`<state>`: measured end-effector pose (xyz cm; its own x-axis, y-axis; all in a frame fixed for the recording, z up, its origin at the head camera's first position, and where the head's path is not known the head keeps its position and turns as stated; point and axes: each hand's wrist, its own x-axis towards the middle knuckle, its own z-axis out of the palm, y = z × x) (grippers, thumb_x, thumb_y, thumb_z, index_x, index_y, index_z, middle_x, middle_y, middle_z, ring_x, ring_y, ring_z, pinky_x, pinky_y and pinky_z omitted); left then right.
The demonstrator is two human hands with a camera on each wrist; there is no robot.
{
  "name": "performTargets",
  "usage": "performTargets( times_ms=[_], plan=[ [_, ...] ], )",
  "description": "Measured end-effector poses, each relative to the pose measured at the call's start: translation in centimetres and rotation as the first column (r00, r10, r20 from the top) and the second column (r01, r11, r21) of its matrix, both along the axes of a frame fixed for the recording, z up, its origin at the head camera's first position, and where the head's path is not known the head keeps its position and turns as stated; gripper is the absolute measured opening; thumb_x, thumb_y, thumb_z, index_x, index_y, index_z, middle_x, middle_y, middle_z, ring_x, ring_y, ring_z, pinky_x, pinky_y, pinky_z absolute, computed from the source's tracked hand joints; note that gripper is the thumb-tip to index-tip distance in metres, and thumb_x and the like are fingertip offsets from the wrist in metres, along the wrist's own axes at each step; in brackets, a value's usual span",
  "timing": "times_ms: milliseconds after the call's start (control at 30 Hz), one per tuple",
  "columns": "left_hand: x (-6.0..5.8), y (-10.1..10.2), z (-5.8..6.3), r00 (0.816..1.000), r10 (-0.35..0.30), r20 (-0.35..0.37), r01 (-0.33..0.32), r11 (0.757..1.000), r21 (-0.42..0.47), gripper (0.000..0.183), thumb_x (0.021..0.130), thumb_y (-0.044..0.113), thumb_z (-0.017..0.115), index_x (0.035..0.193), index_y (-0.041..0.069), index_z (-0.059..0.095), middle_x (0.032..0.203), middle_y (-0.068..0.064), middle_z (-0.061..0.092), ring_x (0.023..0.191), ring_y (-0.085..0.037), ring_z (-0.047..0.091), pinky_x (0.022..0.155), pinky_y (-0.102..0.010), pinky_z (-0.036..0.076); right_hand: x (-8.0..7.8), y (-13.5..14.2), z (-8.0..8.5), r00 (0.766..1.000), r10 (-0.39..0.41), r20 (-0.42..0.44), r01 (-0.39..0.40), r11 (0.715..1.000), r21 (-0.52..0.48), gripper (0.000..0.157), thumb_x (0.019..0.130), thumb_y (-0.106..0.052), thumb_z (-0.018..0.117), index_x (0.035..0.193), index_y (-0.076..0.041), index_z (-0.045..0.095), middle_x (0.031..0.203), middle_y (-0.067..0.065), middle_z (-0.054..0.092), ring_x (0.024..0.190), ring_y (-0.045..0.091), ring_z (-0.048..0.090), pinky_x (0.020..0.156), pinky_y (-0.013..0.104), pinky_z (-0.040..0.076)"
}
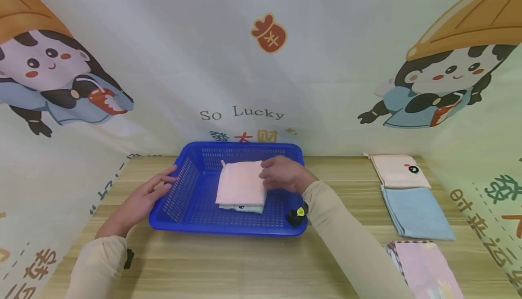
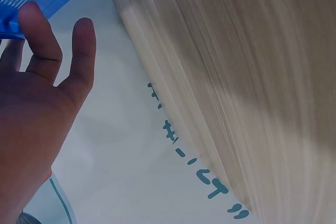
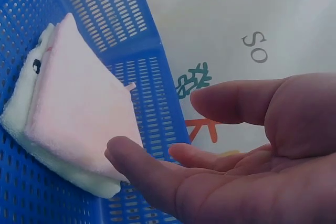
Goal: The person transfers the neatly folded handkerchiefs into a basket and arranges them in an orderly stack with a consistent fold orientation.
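A blue plastic basket (image 1: pixel 187 226) stands on the table, and two folded towels lie stacked inside. On top is a pink towel (image 1: pixel 240 183), with a small loop at its far left corner. Beneath it peeks a pale green towel (image 3: pixel 21 98) with a dark printed mark. My right hand (image 1: pixel 285 174) is over the basket at the pink towel's right edge, its thumb and fingers apart in the right wrist view. At the basket's left wall is my left hand (image 1: pixel 140 199), fingers loosely extended by the rim; whether all of them touch it is unclear.
Along the table's right side lie a folded cream towel (image 1: pixel 397 172), a blue towel (image 1: pixel 420 213) and a pink patterned towel (image 1: pixel 428 269) with a checked edge. A printed cloth backdrop (image 1: pixel 326 63) rises behind the wood-grain table (image 1: pixel 228 267) and along its sides.
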<state>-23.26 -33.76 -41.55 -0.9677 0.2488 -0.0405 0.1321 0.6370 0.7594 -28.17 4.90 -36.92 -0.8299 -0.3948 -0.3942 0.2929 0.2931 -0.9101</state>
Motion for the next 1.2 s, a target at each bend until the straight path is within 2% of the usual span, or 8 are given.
performTargets(
  times_ms=[167,400,700,800,933,1033,1200],
  plan=[
    [0.0,0.0,-0.1,1.000,-0.004,-0.002,0.004,1.000,0.009,0.046,0.111,0.042,0.038,0.142,0.012,0.053,0.173,0.002,0.017,0.159,-0.044,0.007,0.117,-0.074,0.018,0.1,0.2,0.4,1.000,0.012,-0.008,-0.012,1.000,-0.006,0.059,0.101,-0.006,0.055,0.154,0.007,0.033,0.155,0.026,0.045,0.138,0.040,0.054,0.109,0.044,0.051],
    [0.1,0.1,-0.1,1.000,0.002,0.002,-0.002,1.000,0.008,0.047,0.111,0.043,0.037,0.142,0.012,0.052,0.173,0.002,0.017,0.159,-0.044,0.007,0.118,-0.075,0.017,0.4,0.5,1.0,1.000,0.017,-0.021,-0.018,1.000,-0.025,0.061,0.103,-0.015,0.055,0.155,0.006,0.032,0.162,0.021,0.038,0.145,0.041,0.046,0.114,0.047,0.046],
    [0.1,0.1,0.0,1.000,0.006,0.008,-0.006,1.000,0.007,0.048,0.111,0.042,0.036,0.144,0.011,0.051,0.173,0.001,0.016,0.159,-0.045,0.007,0.117,-0.075,0.016,1.1,1.1,2.2,0.987,0.040,-0.157,-0.029,0.997,0.068,0.063,0.104,-0.026,0.054,0.157,0.001,0.032,0.162,0.019,0.039,0.146,0.040,0.044,0.116,0.047,0.045],
    [0.1,0.1,-0.1,1.000,0.005,0.003,-0.005,1.000,0.010,0.047,0.111,0.042,0.036,0.143,0.011,0.052,0.173,0.001,0.017,0.159,-0.045,0.007,0.117,-0.075,0.016,1.5,1.4,2.5,0.973,0.056,-0.222,-0.031,0.993,0.115,0.064,0.105,-0.031,0.054,0.158,-0.001,0.031,0.164,0.016,0.037,0.146,0.037,0.045,0.116,0.046,0.045],
    [0.0,0.1,-0.1,1.000,0.002,0.002,-0.003,1.000,0.014,0.048,0.111,0.043,0.036,0.143,0.011,0.052,0.173,0.001,0.016,0.159,-0.046,0.007,0.116,-0.076,0.017,2.2,1.9,2.8,0.944,0.082,-0.319,-0.019,0.980,0.198,0.067,0.105,-0.039,0.053,0.159,-0.005,0.031,0.166,0.013,0.035,0.150,0.034,0.041,0.120,0.049,0.039],
    [0.1,0.2,0.0,1.000,0.004,0.003,-0.004,1.000,0.014,0.049,0.111,0.043,0.036,0.143,0.010,0.051,0.174,0.000,0.015,0.159,-0.046,0.007,0.116,-0.076,0.017,2.7,2.3,2.8,0.919,0.088,-0.385,0.015,0.966,0.257,0.070,0.104,-0.045,0.052,0.160,-0.008,0.030,0.166,0.011,0.035,0.152,0.032,0.037,0.124,0.049,0.033],
    [0.3,0.3,0.2,1.000,0.006,0.005,-0.006,1.000,0.015,0.049,0.111,0.043,0.036,0.144,0.009,0.051,0.174,0.000,0.015,0.159,-0.046,0.007,0.116,-0.076,0.017,3.4,2.7,2.7,0.871,0.122,-0.476,0.047,0.944,0.327,0.072,0.104,-0.047,0.051,0.160,-0.008,0.029,0.166,0.012,0.035,0.151,0.033,0.040,0.123,0.050,0.035]
  ],
)
